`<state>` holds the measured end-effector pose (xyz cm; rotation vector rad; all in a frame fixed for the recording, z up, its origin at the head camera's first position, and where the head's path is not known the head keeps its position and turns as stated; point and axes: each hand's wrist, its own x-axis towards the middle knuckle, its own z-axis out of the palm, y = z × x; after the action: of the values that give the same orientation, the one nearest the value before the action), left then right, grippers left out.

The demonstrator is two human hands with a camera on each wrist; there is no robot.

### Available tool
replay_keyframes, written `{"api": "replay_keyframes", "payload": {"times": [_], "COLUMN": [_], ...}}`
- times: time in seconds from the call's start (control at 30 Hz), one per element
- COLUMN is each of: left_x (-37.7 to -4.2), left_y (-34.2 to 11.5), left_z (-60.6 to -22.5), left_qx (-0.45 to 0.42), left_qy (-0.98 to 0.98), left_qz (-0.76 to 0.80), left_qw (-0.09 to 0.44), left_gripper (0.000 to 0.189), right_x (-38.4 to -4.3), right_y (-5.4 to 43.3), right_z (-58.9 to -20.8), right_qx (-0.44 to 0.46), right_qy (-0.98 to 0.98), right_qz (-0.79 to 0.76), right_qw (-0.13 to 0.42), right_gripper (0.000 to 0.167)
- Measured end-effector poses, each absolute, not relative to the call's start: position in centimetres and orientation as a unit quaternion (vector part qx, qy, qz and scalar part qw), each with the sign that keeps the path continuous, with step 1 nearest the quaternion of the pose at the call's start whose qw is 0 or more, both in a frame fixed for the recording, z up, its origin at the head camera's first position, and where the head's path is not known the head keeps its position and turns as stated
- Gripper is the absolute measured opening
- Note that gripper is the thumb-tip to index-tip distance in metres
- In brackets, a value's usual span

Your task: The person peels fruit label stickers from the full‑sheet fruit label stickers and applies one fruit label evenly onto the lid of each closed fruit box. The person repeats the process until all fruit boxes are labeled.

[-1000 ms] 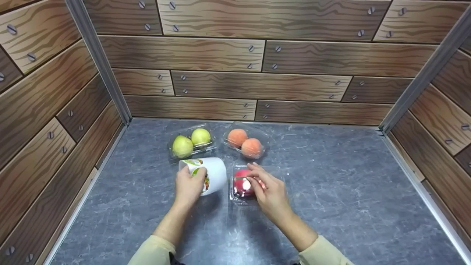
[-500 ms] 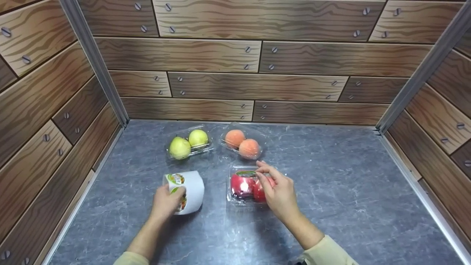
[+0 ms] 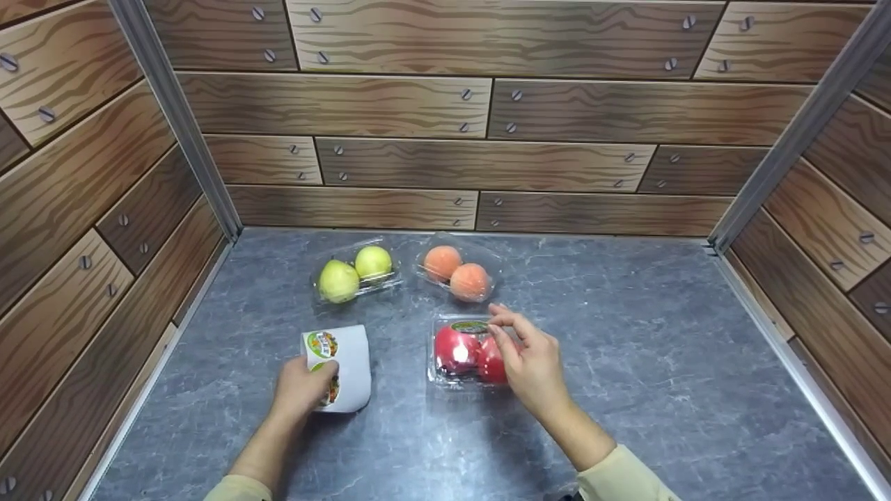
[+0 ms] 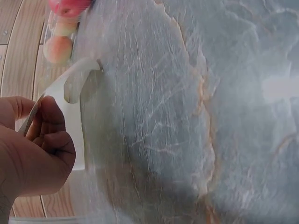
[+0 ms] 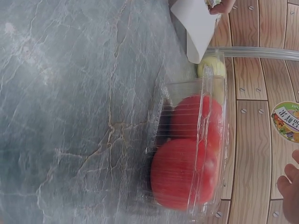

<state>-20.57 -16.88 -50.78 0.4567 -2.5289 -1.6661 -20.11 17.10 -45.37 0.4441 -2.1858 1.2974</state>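
Observation:
My left hand (image 3: 301, 386) pinches a white strip of sticker backing paper (image 3: 351, 369), thumb on top, at the left of the table. Colourful oval fruit labels show on its near side, and the strip bends over in a curl (image 4: 79, 77). With thumb and fingertips, my right hand (image 3: 534, 365) pinches the edge of one loose oval sticker (image 5: 286, 122), green-rimmed with a fruit picture. That sticker hangs above a clear plastic clamshell box (image 3: 438, 379) holding two red apples (image 3: 456, 350). Part of the right-hand apple is hidden by my hand.
Behind, a clear box with two green-yellow fruits (image 3: 339, 282), one pear-shaped, stands at left. Beside it is another clear box with two peaches (image 3: 470, 282). Wood-patterned walls (image 3: 445, 160) enclose the grey marbled table (image 3: 647, 362) at the back and sides.
My left hand has carried the strip left and nearer to me, away from the apple box. The right hand has shifted slightly right, and its sticker now shows over the box's back edge.

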Motion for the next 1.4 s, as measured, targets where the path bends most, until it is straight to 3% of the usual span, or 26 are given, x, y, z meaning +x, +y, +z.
{"api": "replay_keyframes", "payload": {"times": [0.4,0.63,0.8,0.93,1.07,1.23,1.4], "left_x": [-20.6,-20.6,-20.5,-20.8,-21.2,-21.5,-21.5], "left_y": [-18.0,-18.5,-17.7,-16.3,-14.4,-11.4,-8.5], "left_z": [-50.8,-50.8,-50.2,-49.0,-47.3,-45.1,-43.3], "left_qx": [0.162,0.188,0.173,0.098,0.0,-0.113,-0.2], "left_qy": [-0.873,-0.906,-0.929,-0.939,-0.936,-0.915,-0.906], "left_qz": [-0.459,-0.38,-0.312,-0.272,-0.245,-0.211,-0.167], "left_qw": [0.012,0.01,0.097,0.185,0.253,0.325,0.333], "left_gripper": [0.026,0.052,0.073,0.077,0.071,0.06,0.05], "right_x": [-20.1,-20.2,-20.2,-20.4,-20.7,-21.4,-22.0], "right_y": [17.5,17.7,17.8,18.0,18.1,18.4,18.5], "right_z": [-45.3,-45.5,-45.5,-45.6,-45.6,-45.5,-45.0], "right_qx": [0.16,0.155,0.149,0.152,0.176,0.235,0.288], "right_qy": [-0.813,-0.814,-0.819,-0.823,-0.827,-0.842,-0.849], "right_qz": [0.487,0.488,0.48,0.468,0.444,0.356,0.267], "right_qw": [0.278,0.275,0.278,0.285,0.298,0.33,0.353], "right_gripper": [0.003,0.006,0.007,0.008,0.001,0.012,0.013]}}
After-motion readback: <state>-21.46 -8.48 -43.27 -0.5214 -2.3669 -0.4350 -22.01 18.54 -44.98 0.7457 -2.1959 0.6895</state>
